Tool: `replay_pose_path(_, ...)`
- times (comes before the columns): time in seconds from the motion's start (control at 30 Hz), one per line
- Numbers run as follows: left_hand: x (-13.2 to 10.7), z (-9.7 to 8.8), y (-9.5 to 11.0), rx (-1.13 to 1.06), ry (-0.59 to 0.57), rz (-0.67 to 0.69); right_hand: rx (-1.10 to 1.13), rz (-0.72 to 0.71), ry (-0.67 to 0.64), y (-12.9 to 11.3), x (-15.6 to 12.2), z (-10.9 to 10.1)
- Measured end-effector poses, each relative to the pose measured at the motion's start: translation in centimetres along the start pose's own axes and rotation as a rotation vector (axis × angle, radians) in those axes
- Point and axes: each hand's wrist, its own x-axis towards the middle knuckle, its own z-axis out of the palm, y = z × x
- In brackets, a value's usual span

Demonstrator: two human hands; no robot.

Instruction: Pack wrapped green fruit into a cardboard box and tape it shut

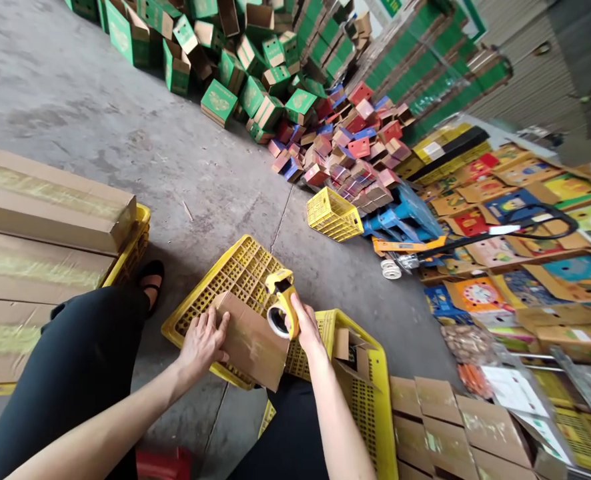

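My left hand (204, 343) grips the left end of a brown cardboard box (253, 340), its fingers apart over the end and edge. The box lies on a yellow plastic crate (248, 257) that seems to be upside down, between my legs. My right hand (303, 323) is closed around a yellow tape dispenser (286, 300) with a tape roll in it. The dispenser is over the right part of the box; whether it touches the cardboard I cannot tell. My right forearm crosses another yellow crate (383, 387), which holds an open carton (353, 353).
Taped cardboard boxes (50, 200) are stacked in a crate at left. Flattened brown cartons (440, 420) lie at lower right. Ahead are a small yellow crate (333, 213), a pallet jack (405, 250), and piles of green cartons (219, 101) and red cartons (360, 147).
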Motion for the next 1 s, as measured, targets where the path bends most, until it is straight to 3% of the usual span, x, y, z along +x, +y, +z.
replay_pose_path(0.1, 0.0, -0.9, 0.4, 0.033, -0.016, -0.004, 0.043, -0.036, -0.235, -0.2, -2.7, 1.2)
replay_pose_path(0.17, -0.1, -1.5, 0.7, 0.072, -0.02, -0.007, 0.016, -0.06, -0.308, 0.2, -3.4, 2.3)
replay_pose_path(0.33, 0.0, -2.8, 1.3, 0.096, -0.026, -0.007, -0.043, -0.146, -0.366, 1.6, -2.9, 4.4)
replay_pose_path(0.57, 0.4, -3.3, 0.9, -0.081, -0.112, -0.058, -0.103, -0.189, -0.386, 3.1, -2.2, 4.2)
replay_pose_path(0.7, 0.6, -3.7, -0.6, -0.342, -0.004, -0.081, -0.125, -0.171, -0.429, 3.6, -1.8, 3.8)
replay_pose_path(0.8, 1.3, -4.6, -1.5, -0.658, 0.072, -0.158, -0.12, -0.179, -0.444, 3.8, -1.7, 3.7)
replay_pose_path(0.93, 2.7, -6.3, -1.1, -1.387, -0.126, -0.558, -0.103, -0.17, -0.441, 3.6, -2.1, 3.6)
replay_pose_path(1.0, 3.2, -6.9, -0.4, -1.572, -0.205, -0.667, -0.104, -0.155, -0.442, 3.4, -2.3, 3.7)
